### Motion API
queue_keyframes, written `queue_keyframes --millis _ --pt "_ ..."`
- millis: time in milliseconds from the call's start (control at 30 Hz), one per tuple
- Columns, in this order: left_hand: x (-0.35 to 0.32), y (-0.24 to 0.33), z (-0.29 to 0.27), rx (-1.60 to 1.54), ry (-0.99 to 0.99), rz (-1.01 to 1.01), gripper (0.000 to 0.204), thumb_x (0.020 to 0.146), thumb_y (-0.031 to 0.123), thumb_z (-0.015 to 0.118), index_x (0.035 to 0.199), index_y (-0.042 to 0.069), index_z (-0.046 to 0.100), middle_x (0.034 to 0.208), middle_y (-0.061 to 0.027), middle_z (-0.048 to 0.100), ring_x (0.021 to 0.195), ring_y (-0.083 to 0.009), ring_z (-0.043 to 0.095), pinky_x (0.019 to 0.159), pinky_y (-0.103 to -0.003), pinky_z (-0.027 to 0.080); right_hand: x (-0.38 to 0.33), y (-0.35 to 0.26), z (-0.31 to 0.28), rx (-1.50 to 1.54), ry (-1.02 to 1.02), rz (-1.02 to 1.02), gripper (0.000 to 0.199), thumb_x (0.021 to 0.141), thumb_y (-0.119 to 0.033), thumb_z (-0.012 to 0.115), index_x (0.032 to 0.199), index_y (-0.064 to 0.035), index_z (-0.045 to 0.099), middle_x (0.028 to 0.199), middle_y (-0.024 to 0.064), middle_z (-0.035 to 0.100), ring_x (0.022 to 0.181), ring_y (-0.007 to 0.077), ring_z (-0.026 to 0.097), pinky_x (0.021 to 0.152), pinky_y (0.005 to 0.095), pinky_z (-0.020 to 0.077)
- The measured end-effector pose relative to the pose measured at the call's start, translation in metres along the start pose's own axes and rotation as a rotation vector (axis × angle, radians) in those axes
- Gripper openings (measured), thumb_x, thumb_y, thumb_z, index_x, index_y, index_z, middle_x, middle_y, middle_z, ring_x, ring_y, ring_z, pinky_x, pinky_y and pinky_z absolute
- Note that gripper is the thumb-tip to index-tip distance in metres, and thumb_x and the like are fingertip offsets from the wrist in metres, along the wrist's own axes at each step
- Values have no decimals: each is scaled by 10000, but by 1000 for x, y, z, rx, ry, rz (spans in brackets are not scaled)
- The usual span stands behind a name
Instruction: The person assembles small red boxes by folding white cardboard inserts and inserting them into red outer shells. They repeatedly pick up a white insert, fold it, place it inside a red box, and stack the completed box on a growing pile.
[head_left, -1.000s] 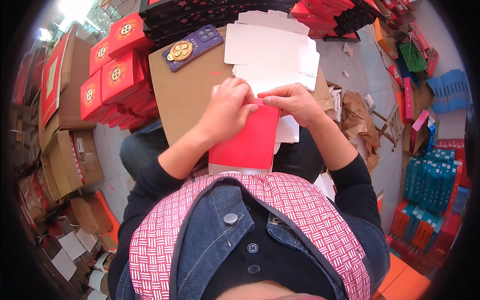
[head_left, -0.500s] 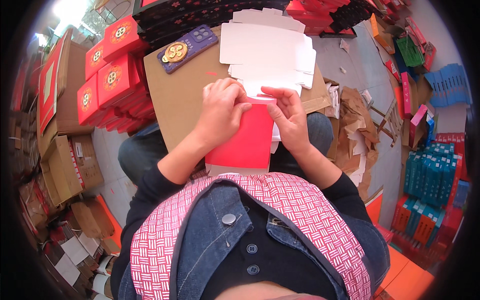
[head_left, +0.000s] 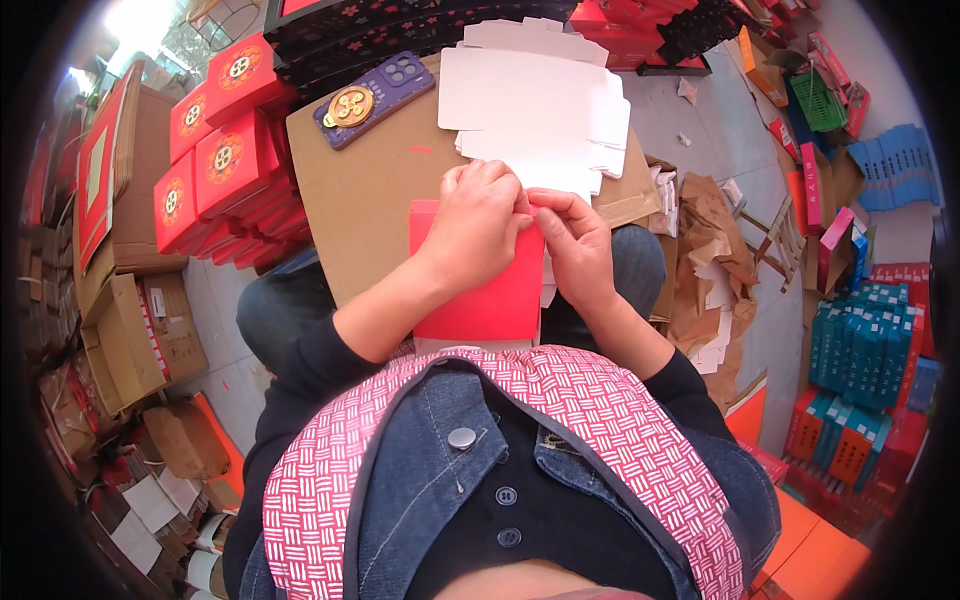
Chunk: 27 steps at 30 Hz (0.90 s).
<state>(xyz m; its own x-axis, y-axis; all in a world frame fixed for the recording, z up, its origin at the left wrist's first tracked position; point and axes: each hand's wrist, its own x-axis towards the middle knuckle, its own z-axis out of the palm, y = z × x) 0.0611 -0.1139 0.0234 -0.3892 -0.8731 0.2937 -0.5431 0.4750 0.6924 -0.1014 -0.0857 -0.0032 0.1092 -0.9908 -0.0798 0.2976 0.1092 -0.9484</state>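
A red paper box (head_left: 480, 305) lies over my lap at the near edge of a brown cardboard sheet (head_left: 350, 190). My left hand (head_left: 478, 222) reaches across its far end, fingers curled and pinching the far right corner. At that same corner my right hand (head_left: 575, 245) closes thumb and forefinger on the box's edge. The fingertips of both hands nearly meet, and they hide the corner itself. Just beyond them lies a stack of flat white box blanks (head_left: 530, 90) with cut flaps.
A purple phone (head_left: 375, 100) with a gold ring holder rests at the sheet's far left. Stacked red boxes (head_left: 232, 160) stand to the left. Crumpled brown paper (head_left: 715, 270) lies on the right, with teal boxes (head_left: 860, 345) beyond it. An open carton (head_left: 125, 335) sits at lower left.
My left hand has moved right along the box's far edge, from the left part to the right corner, uncovering the far left corner. My right hand has shifted slightly nearer me.
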Motion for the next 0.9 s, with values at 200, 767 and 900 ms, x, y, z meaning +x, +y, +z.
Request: queue_keyframes --millis 200,767,900 --pt "-2 1 3 -14 54 23 119 744 26 634 778 53 523 898 -79 560 925 -289 523 896 -405 352 -2 -5 -5 -142 -177 -158 224 895 16 580 1115 45 556 1217 119 535 1180 186 500 971 314 446" --pt "-1 6 -2 21 17 -11 128 739 21 637 818 49 540 912 -97 567 916 -300 541 879 -390 379 1 5 -5 343 -81 84 272 863 53 577 1134 64 558 1160 168 601 1090 215 581 979 334 455" --pt "-5 5 -28 45 216 69 216 716 35 683 892 54 559 1004 -112 590 957 -304 558 882 -388 390 3 -2 -1 329 -98 54 232 861 61 543 1091 54 569 1160 188 597 1116 234 569 984 347 450"
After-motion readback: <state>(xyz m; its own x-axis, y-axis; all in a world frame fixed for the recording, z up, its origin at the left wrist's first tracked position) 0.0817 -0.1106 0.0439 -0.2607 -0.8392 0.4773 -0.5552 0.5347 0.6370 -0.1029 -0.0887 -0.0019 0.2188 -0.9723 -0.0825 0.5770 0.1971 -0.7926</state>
